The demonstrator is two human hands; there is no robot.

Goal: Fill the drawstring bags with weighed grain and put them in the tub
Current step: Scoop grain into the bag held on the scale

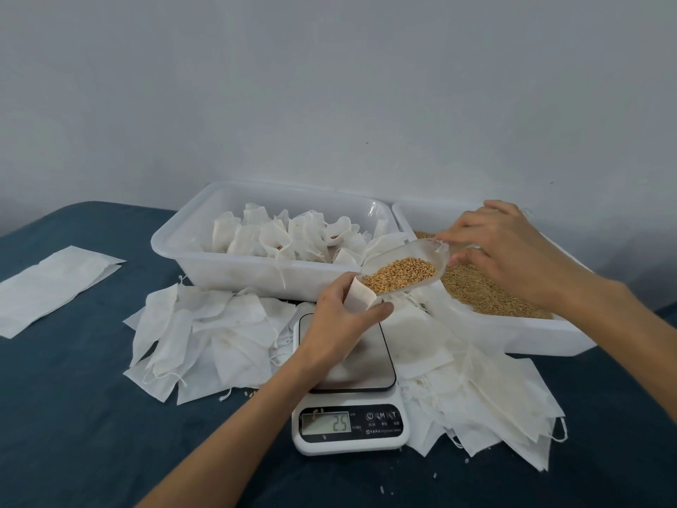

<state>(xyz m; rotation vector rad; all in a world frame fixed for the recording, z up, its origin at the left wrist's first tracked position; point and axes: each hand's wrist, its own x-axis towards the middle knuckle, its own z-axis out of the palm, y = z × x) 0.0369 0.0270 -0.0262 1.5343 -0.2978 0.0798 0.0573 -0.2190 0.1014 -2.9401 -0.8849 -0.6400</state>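
The left hand pinches a drawstring bag open above the scale; the right hand, at two o'clock, grips a scoop tipping grain in. A sagging mouth would likely spill kernels. The tub sits at eleven o'clock.

Covered in dark blue cloth. Along far edge: tub of filled bags, tub of grain. Mid-surface: scale, flanked by empty-bag heaps. Toward left edge: flat white sheet.

Scale platform half hidden under left hand; button labels blurred.
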